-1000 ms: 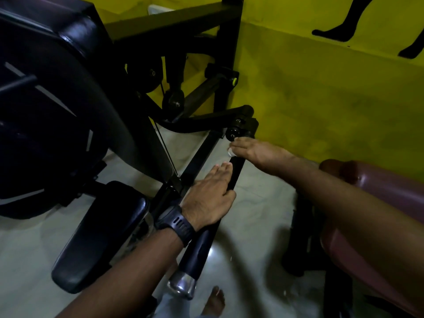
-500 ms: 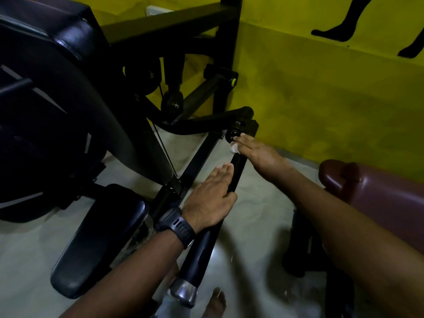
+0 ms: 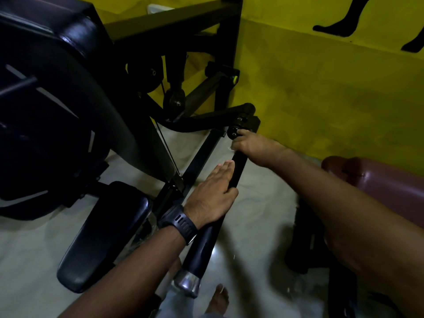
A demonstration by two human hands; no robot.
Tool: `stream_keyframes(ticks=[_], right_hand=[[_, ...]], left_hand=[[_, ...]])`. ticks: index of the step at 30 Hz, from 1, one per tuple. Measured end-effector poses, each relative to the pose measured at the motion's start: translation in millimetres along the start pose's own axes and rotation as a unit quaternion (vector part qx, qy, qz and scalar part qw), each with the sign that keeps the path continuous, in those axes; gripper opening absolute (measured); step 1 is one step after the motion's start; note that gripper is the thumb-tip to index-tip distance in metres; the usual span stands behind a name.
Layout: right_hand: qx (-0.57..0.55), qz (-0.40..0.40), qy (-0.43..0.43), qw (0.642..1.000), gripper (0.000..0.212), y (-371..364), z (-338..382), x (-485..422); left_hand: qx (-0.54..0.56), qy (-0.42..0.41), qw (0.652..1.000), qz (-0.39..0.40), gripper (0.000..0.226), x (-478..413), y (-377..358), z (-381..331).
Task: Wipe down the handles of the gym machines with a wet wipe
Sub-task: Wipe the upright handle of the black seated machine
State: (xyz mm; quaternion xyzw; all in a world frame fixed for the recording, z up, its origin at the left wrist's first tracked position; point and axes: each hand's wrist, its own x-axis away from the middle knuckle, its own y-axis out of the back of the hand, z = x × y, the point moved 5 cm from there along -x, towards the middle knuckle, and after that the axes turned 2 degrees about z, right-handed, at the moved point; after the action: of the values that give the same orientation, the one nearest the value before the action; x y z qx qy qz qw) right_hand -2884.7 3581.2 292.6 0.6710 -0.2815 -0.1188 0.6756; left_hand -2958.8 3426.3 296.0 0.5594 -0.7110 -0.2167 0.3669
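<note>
A black gym machine (image 3: 57,111) is filling the upper left of the frame, its big padded backrest tilting toward the camera and its frame bars running to the top centre. A yellow wall (image 3: 321,88) is taking up the upper right, and a pale floor (image 3: 252,226) is spreading across the lower half. A maroon padded bench (image 3: 378,180) is sitting at the right edge, partly hidden behind the person's right forearm. A black seat pad (image 3: 103,232) is slanting through the lower left. The handle (image 3: 202,253), a long black bar, is running diagonally from the machine's pivot at centre down to the bottom centre, just right of the seat pad. The left hand (image 3: 211,198) is lying on the middle of the handle, its fingers stretched straight along the bar and its thumb resting against the bar's other side. The right hand (image 3: 250,145) is grasping the top end of the handle just below the pivot, fingers clenched round it. A black watch (image 3: 181,222) is sitting on the left wrist. A chrome cap (image 3: 187,283) is closing the handle's lower end, and a bare foot (image 3: 219,299) is showing just beside it. The wet wipe (image 3: 231,148) is showing only as a small white scrap at the right hand's fingertips, pressed against the handle.
</note>
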Motion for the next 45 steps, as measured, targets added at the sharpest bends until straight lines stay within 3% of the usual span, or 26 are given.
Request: stream_keyframes(ticks=[2, 4, 7, 10, 13, 19, 25, 29, 31, 34, 39, 42, 45], right_hand=[[0.055, 0.023, 0.025, 0.998, 0.039, 5, 10, -1], [0.058, -0.024, 0.041, 0.997, 0.036, 3, 20, 11], [-0.098, -0.182, -0.019, 0.978, 0.052, -13, 21, 43], [-0.192, -0.265, -0.092, 0.94, 0.044, -33, 22, 51], [-0.248, -0.264, -0.144, 0.921, 0.04, -37, 30, 42], [-0.124, -0.195, -0.132, 0.964, 0.061, -31, 14, 42], [-0.102, -0.262, -0.197, 0.939, 0.033, -18, 18, 50], [-0.207, -0.381, -0.283, 0.856, 0.016, -19, 32, 76], [-0.321, -0.344, -0.335, 0.817, 0.027, -31, 58, 77], [-0.472, -0.301, -0.397, 0.728, 0.036, -39, 67, 63], [-0.494, -0.278, -0.449, 0.691, 0.028, -34, 48, 44], [-0.549, -0.3, -0.457, 0.632, 0.015, -37, 53, 45], [-0.63, -0.311, -0.458, 0.544, 0.033, -36, 43, 40]], left_hand=[[0.006, -0.003, 1.0, -0.004, 0.068, -1, 0, 0], [0.005, -0.003, 1.0, -0.005, 0.068, -1, -1, -1], [0.004, -0.003, 1.0, -0.011, 0.068, 0, -1, 1], [0.007, -0.003, 1.0, -0.015, 0.067, 2, -2, 1], [0.008, -0.004, 1.0, -0.015, 0.066, 5, -2, 3], [0.0, -0.005, 1.0, -0.018, 0.065, 5, -2, 4], [-0.01, 0.001, 1.0, -0.018, 0.066, 3, -4, 9], [-0.003, -0.001, 1.0, -0.021, 0.065, 2, -6, 10], [0.006, -0.005, 1.0, -0.025, 0.064, 2, -7, 10], [0.016, -0.01, 0.999, -0.035, 0.062, 2, -7, 10], [0.001, -0.011, 1.0, -0.029, 0.066, 1, -10, 13], [-0.006, -0.011, 0.999, -0.035, 0.066, 4, -11, 13], [-0.015, -0.014, 0.999, -0.034, 0.065, 6, -10, 12]])
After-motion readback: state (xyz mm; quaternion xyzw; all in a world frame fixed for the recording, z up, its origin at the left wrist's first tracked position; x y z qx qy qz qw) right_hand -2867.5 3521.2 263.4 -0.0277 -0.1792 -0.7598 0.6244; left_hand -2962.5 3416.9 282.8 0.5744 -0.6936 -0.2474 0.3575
